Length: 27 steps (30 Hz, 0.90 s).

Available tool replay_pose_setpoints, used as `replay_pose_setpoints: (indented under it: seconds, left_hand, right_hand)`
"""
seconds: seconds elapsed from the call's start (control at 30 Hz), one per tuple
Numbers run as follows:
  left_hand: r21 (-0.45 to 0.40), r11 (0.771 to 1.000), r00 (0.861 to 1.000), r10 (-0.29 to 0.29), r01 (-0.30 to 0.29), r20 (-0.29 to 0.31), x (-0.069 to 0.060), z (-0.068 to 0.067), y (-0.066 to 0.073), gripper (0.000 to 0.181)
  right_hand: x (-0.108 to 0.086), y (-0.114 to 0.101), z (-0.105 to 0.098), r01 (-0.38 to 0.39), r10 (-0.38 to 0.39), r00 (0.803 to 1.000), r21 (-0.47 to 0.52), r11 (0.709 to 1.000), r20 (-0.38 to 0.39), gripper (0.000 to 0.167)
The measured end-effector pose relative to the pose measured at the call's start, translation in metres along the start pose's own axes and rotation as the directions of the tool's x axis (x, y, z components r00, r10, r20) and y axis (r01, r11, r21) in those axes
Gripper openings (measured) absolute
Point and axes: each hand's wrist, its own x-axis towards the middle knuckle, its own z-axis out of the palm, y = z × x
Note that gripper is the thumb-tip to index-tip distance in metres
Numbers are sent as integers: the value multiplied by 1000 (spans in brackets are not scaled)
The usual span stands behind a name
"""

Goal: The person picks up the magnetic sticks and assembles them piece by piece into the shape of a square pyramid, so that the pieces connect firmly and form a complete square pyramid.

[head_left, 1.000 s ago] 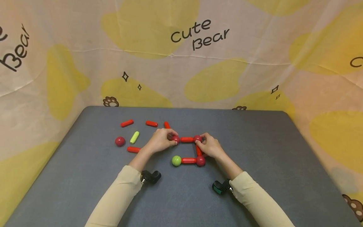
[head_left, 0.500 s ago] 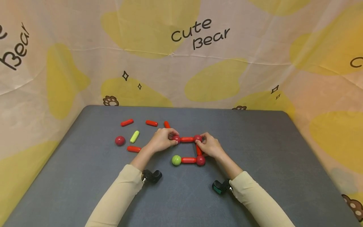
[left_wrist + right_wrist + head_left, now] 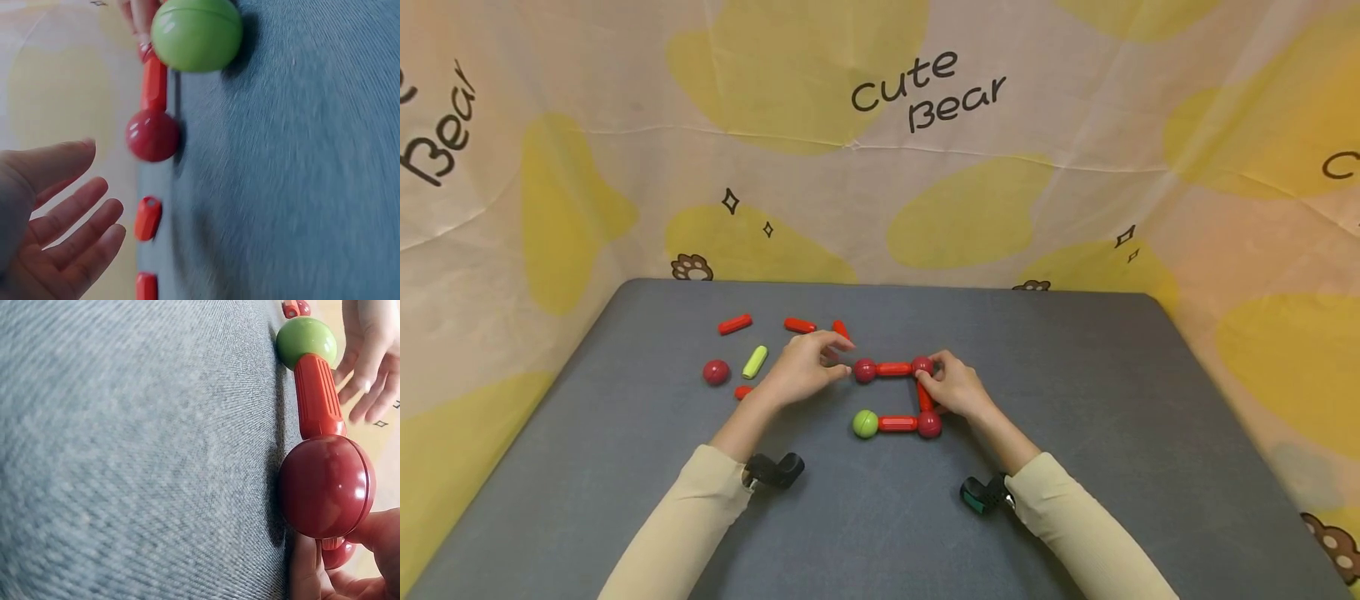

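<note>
Grey, with a woven-looking surface, the table (image 3: 865,533) bears a three-sided frame (image 3: 898,424) of balls and rods, its gap toward the left. Nearest the person, a green ball (image 3: 865,423) joins a red near rod (image 3: 891,424), which ends at a dark red near ball (image 3: 929,424). From there a red side rod (image 3: 924,397) goes back to a corner ball (image 3: 922,366), and a red far rod (image 3: 893,368) leads left to an end ball (image 3: 865,371).

The right hand (image 3: 958,387) holds the corner ball, thumb and fingers pinched on it. In the right wrist view the near ball stands in front and partly hides that grip.

The left hand (image 3: 801,367) is just left of the end ball, apart from it and holding nothing. Its thumb and fingers are spread wide, as the slightly blurred left wrist view also shows.

Loose pieces lie on the left of the table: a lime rod (image 3: 755,362), with a dark red loose ball (image 3: 716,372) to its left. Behind them are three red rods, the first rod (image 3: 735,324), the second rod (image 3: 800,325), and the third rod (image 3: 841,328) close to the left fingertips. A fourth rod (image 3: 742,392), also red, is mostly hidden by the left arm.

Behind the table hangs a pale cloth (image 3: 865,192) with yellow patches and the words "Cute Bear".
</note>
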Motion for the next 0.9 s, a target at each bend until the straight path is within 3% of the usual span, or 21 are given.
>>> replay_pose_setpoints:
  seconds: [0.27, 0.43, 0.63, 0.9]
  left_hand:
    - [-7, 1000, 991, 23, -25, -135, -34, -31, -13, 25]
    - [20, 999, 984, -28, 32, -174, -52, -43, -29, 24]
    - [29, 994, 977, -100, 108, -188, -68, -47, -50, 27]
    - [29, 993, 970, -104, 113, -219, -80, -46, -62, 28]
  right_hand:
    - [-2, -1, -1, 17, -17, 1000, -1, 1000, -6, 41]
    - [-2, -1, 0, 18, -18, 1000, -3, 1000, -7, 41]
    - [-2, -1, 0, 13, -13, 1000, -1, 1000, -8, 41]
    - [-2, -2, 0, 14, -14, 1000, -6, 1000, -13, 42]
